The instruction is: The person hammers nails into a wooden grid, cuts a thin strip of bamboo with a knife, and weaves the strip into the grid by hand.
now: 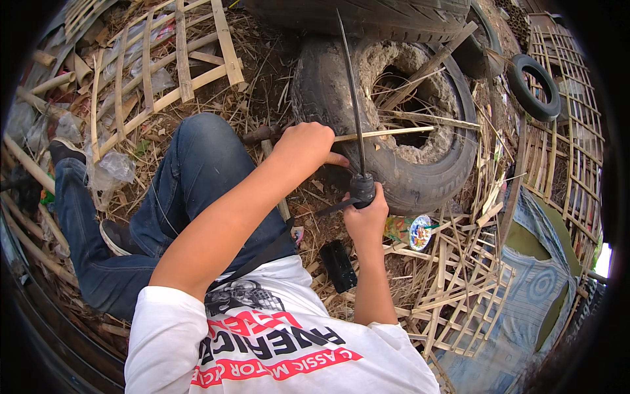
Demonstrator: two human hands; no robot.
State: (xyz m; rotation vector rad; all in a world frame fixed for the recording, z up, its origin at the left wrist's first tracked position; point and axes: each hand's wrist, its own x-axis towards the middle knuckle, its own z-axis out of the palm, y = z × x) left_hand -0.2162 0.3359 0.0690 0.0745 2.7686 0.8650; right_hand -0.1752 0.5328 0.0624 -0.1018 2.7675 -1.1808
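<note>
My left hand (pixel 306 150) is closed round the near end of a thin bamboo strip (pixel 400 132), one finger reaching out toward the blade. The strip points right, over the side of an old tyre (pixel 410 176) lying flat with a crusted, pale filling inside its ring. In my right hand (pixel 369 213) is a machete (pixel 355 98), gripped by its black-wrapped handle. Its long, dark, narrow blade stands away from me and crosses the strip just right of my left hand; whether it touches the strip I cannot tell. A dark strap hangs off the handle.
Another tyre (pixel 367 16) rests at the far side, and a small one (pixel 534 87) at the right. Bamboo lattice (pixel 184 62) lies far left; woven strips (pixel 459 295) lie right, near blue cloth (pixel 518 295). A black object (pixel 338 266) is on the littered ground.
</note>
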